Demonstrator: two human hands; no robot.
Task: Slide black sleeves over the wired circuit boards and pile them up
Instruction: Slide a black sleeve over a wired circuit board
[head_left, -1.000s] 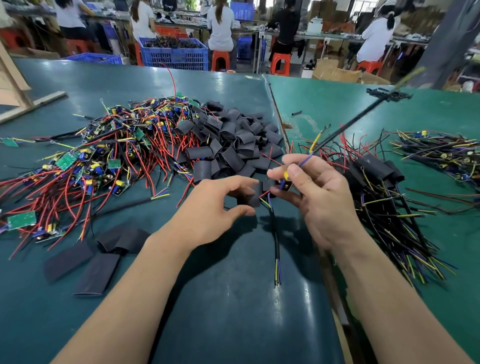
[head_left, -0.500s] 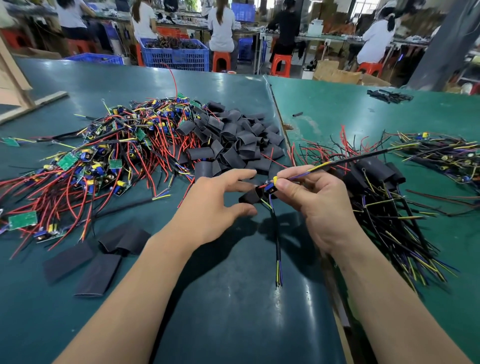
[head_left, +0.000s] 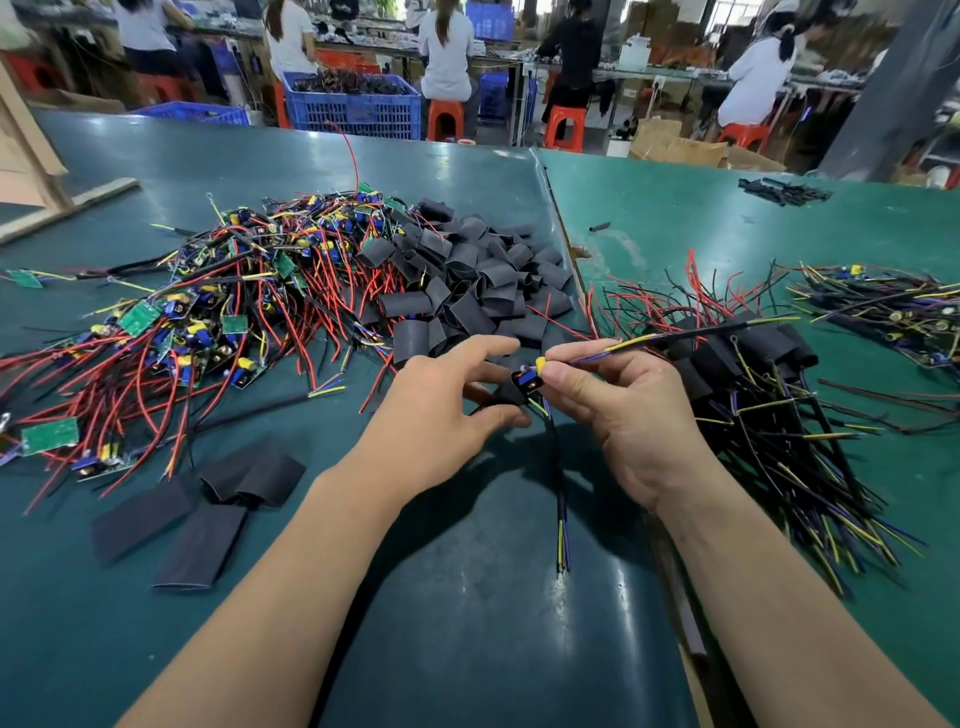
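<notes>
Two bare hands meet above the near middle of the tabletop (head_left: 467, 649). The right hand (head_left: 634, 415) pinches the wired circuit board (head_left: 527, 378) at its yellow-capped end; the left hand (head_left: 441, 415) grasps a black sleeve (head_left: 506, 397), part-way over the board. The assembly looks light; its leads are limp and the board small and probably fragile, so hold is best taken at the board's edge. The sleeve seems soft and collapsible. Loose sleeves (head_left: 467, 280) lie far left, the finished pile (head_left: 753, 374) right.

The green counter (head_left: 467, 649) is covered with wired circuit boards (head_left: 171, 332), a heap of black sleeves (head_left: 467, 280), and sleeved boards (head_left: 769, 405).
</notes>
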